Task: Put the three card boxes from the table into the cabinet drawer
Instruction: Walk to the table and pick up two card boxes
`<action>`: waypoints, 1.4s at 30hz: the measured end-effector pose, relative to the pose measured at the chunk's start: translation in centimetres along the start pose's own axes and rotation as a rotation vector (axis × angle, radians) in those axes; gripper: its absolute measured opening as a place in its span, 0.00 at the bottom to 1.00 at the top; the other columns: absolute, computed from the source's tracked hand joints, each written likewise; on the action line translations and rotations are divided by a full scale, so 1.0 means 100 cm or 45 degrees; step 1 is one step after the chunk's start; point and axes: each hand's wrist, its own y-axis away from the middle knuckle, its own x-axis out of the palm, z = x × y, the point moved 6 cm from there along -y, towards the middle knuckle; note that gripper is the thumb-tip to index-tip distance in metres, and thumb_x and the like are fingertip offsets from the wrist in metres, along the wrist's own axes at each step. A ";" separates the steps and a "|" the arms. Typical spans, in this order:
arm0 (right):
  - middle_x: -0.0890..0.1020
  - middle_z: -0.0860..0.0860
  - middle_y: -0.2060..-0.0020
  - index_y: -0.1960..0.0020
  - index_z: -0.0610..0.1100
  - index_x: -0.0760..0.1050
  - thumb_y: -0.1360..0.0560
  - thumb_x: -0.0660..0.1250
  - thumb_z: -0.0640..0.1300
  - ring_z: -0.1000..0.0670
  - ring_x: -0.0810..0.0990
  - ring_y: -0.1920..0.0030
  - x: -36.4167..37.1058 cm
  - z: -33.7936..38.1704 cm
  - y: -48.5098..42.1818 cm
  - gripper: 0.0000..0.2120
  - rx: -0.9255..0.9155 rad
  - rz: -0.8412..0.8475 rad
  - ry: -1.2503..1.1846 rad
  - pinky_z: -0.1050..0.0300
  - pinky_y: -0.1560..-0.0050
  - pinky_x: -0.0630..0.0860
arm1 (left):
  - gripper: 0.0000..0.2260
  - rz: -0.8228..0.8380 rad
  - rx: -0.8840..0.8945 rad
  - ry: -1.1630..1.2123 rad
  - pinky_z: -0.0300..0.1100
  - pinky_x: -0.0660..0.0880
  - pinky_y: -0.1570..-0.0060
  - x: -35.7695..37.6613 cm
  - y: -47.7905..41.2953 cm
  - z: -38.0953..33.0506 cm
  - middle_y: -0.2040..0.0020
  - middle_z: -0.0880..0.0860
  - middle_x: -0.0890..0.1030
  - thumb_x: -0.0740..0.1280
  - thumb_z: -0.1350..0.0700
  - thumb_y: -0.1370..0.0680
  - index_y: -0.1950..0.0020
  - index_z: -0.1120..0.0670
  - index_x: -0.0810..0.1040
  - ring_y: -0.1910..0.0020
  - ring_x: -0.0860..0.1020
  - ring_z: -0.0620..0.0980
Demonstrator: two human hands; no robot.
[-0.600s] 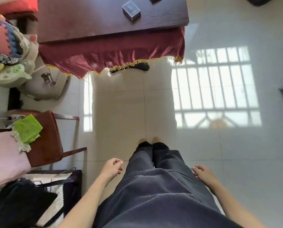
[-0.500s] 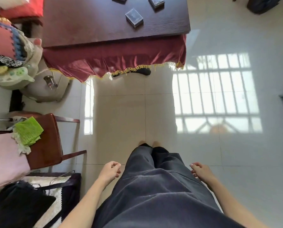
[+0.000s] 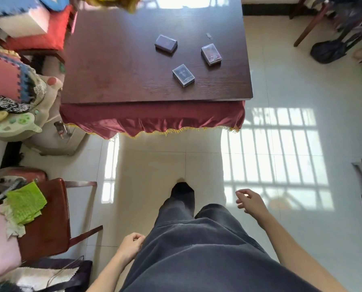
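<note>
a dark wooden table (image 3: 121, 66) with a red fringed cloth (image 3: 152, 119) under its top carries three card boxes, apart from one another: far (image 3: 166, 43), right (image 3: 211, 54), nearest (image 3: 183, 75). the left hand (image 3: 131, 246) is loosely curled and empty by the thigh; the right hand (image 3: 250, 202) is half open, empty, above the floor.
</note>
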 end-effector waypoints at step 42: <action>0.75 0.49 0.41 0.31 0.53 0.69 0.26 0.69 0.50 0.43 0.79 0.46 -0.068 0.495 -0.231 0.24 -0.571 -0.170 0.862 0.45 0.48 0.79 | 0.34 -0.481 0.404 -0.142 0.50 0.73 0.44 -0.206 -0.079 -0.567 0.40 0.53 0.69 0.70 0.43 0.33 0.30 0.46 0.61 0.45 0.79 0.60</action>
